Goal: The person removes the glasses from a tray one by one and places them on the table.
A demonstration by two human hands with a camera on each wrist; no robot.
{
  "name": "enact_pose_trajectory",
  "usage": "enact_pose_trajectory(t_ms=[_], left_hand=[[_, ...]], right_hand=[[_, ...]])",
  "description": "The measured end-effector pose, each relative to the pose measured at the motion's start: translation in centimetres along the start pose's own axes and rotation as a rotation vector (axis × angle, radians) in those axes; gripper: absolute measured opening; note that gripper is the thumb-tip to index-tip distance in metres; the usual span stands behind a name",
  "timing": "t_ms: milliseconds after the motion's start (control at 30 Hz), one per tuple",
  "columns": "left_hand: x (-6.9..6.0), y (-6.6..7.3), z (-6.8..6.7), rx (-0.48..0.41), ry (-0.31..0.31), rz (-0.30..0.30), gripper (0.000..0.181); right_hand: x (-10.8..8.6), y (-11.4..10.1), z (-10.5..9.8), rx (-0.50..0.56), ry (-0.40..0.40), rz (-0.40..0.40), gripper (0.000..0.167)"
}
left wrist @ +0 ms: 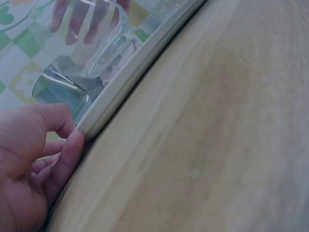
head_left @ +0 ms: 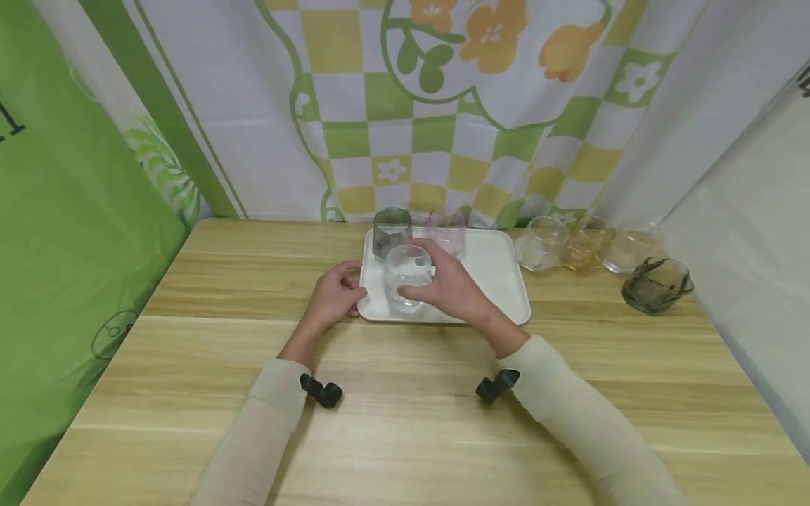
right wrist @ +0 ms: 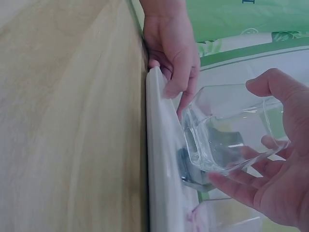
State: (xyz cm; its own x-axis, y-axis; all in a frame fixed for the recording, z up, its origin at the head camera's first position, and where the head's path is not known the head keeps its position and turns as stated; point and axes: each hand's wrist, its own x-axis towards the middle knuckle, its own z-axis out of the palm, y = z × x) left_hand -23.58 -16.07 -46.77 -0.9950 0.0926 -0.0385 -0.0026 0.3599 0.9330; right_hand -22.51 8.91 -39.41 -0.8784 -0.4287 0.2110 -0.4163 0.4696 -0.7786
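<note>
A clear glass (head_left: 408, 261) is held in my right hand (head_left: 457, 287), thumb on the near side and fingers round the far side. It is over the front left part of a white tray (head_left: 496, 270); whether its base touches the tray, I cannot tell. My left hand (head_left: 332, 294) grips the tray's front left corner, its thumb and curled fingers at the rim (left wrist: 99, 113). Behind the clear glass, a dark grey glass (head_left: 391, 228) stands on the tray. To its right is a pale pink glass (head_left: 452, 235), partly covered by my right hand.
Right of the tray stand a clear glass (head_left: 544, 242), an amber glass (head_left: 585, 246) and another clear glass (head_left: 633, 246). A dark smoky glass (head_left: 658, 287) is nearer the table's right edge. A patterned curtain (head_left: 443, 133) hangs behind the wooden table (head_left: 405, 436).
</note>
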Motion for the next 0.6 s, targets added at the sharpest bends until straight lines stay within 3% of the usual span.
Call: enact_pose_trajectory(t_ms=[367,600], left_hand=[[0.0,-0.1,0.0,-0.010,-0.016,0.005,0.057],[0.0,-0.4,-0.1,-0.018,-0.012,0.002,0.057]], right_hand=[[-2.1,-0.4,-2.9,-0.003,0.007,0.063,0.079],[-3.3,-0.8,-4.9,-0.049,0.054,0.074,0.075]])
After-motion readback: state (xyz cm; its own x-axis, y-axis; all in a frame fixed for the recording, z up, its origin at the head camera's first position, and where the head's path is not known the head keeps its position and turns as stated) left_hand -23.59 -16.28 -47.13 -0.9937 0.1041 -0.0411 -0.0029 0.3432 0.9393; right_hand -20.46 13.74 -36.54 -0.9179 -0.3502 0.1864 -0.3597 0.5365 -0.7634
